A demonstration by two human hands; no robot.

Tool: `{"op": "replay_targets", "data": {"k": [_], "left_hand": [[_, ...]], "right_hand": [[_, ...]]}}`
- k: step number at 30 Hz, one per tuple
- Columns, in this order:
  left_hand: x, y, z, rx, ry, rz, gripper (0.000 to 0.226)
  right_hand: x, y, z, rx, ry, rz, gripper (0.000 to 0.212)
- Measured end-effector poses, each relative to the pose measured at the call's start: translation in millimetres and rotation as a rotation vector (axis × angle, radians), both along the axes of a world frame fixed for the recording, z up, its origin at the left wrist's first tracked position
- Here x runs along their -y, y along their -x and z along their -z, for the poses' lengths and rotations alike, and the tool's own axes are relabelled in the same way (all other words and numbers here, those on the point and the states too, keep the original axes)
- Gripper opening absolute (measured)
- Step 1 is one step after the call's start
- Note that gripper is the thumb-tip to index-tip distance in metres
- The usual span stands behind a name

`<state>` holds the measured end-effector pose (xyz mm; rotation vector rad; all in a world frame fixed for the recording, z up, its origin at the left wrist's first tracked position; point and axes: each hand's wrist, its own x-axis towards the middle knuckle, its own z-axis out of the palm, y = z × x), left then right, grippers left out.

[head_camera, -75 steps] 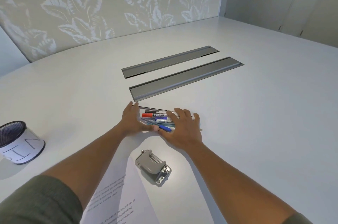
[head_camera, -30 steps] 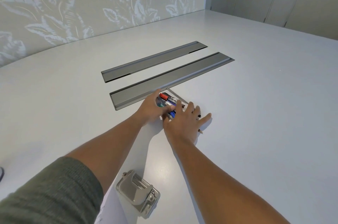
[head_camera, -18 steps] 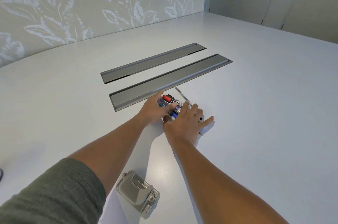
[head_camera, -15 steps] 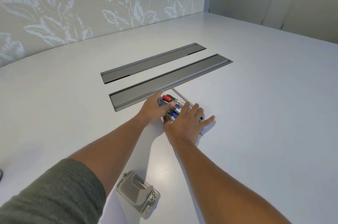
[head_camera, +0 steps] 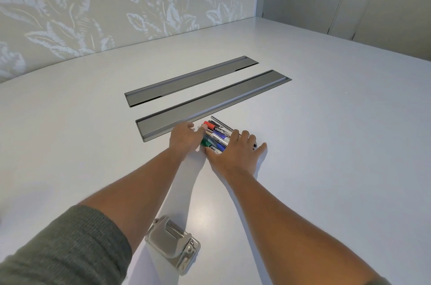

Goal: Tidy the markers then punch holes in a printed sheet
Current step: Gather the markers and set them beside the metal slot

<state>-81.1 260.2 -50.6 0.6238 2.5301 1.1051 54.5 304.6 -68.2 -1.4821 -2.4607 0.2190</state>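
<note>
From the head camera, the markers (head_camera: 217, 136) lie bunched on the white tabletop (head_camera: 326, 145), just at 5 o'clock of the near grey channel (head_camera: 210, 107). The left hand (head_camera: 184, 138) presses flat against their 9 o'clock side, fingers spread. The right hand (head_camera: 238, 152) lies open and flat over their 4 o'clock end, holding nothing. The punch (head_camera: 173, 241) sits well toward 6 o'clock, between the forearms.

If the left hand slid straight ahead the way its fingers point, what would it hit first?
Probably the near edge of the closer grey cable tray set in the table. The left hand points up and to the right, its fingertips almost at that edge; the markers lie beside it, not ahead.
</note>
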Motion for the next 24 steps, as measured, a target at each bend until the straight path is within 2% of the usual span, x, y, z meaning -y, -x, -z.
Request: {"op": "replay_targets", "data": {"k": [5,12,15,18,21,22,24], "left_hand": [[10,-5,-7,0.091,-0.008,-0.051,0.063],[29,-15,-19,0.12,-0.018,-0.061,0.057],[41,-21,-28,0.14,-0.017,-0.032,0.05],[60,-22,-40,0.085,-0.004,0.025,0.027],[84,-24,-51,0.103,0.009,0.08,0.012],[88,-22,-50,0.124,0.034,0.104,0.01],[103,-25,-51,0.146,0.068,0.128,0.019]], "right_hand": [[3,-3,-6,0.006,0.005,0.0,0.096],[12,-6,-24,0.028,-0.047,-0.103,0.101],[17,-7,-31,-0.01,-0.061,-0.134,0.095],[31,-12,-45,-0.056,-0.11,-0.199,0.087],[46,-15,-57,-0.135,-0.148,-0.276,0.075],[47,-15,-56,-0.154,-0.127,-0.292,0.07],[49,-18,-57,-0.174,-0.037,-0.342,0.06]]}}
